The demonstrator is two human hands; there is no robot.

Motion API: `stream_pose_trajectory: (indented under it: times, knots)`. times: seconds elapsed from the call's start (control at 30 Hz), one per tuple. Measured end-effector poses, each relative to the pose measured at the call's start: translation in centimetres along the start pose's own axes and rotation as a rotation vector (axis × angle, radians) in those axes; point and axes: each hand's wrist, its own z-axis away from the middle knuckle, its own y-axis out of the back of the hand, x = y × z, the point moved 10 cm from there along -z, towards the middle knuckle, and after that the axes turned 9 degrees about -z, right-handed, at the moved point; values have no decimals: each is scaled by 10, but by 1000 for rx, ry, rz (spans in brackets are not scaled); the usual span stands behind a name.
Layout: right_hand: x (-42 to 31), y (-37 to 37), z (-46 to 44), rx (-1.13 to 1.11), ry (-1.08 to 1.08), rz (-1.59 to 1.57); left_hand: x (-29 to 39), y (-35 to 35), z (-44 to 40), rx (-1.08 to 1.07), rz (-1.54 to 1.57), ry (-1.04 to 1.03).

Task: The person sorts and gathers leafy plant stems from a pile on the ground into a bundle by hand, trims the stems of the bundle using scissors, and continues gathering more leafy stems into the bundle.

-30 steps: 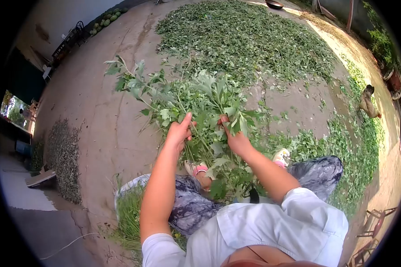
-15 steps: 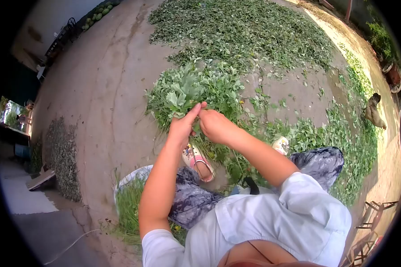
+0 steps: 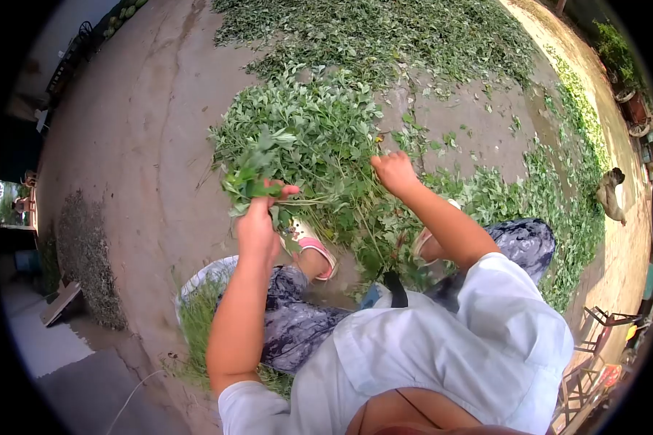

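Observation:
My left hand [image 3: 257, 225] is closed around a small bunch of leafy green stems [image 3: 250, 174]; the leaves stick out past the fingers and the stem ends point to the right. Away to the right, my right hand [image 3: 397, 172] is curled shut with its fingertips down over the loose greens, and whatever is in it is hidden. Between and beyond both hands lies a heap of leafy cut plants [image 3: 305, 119] on the concrete floor. Its stems trail toward my feet.
A wide layer of picked leaves [image 3: 384, 43] covers the floor ahead. More loose greens [image 3: 551, 210] spread to the right, near a duck [image 3: 612, 196]. At my left knee a pale sack [image 3: 207, 279] holds grassy stalks. My clog [image 3: 308, 243] stands close by the heap.
My hands have come apart from where they met over the heap. The left moved left and down toward me with the bunch; the right moved right and slightly up.

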Motion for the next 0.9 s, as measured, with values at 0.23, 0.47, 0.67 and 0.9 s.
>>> stream_pose_trajectory:
  times: [0.23,0.47,0.67,0.9]
  knots:
    - [24,-13,5,-99,-180,-615,18,40,-32,93,161,-28]
    - [-166,70,-39,-17,327,-1101,18,22,-36,10,171,14]
    - [-129,38,-16,205,567,-645,-27,7,-16,32,136,247]
    - [205,-89,92,-541,-595,532,13,96,-31,137,435,-2]
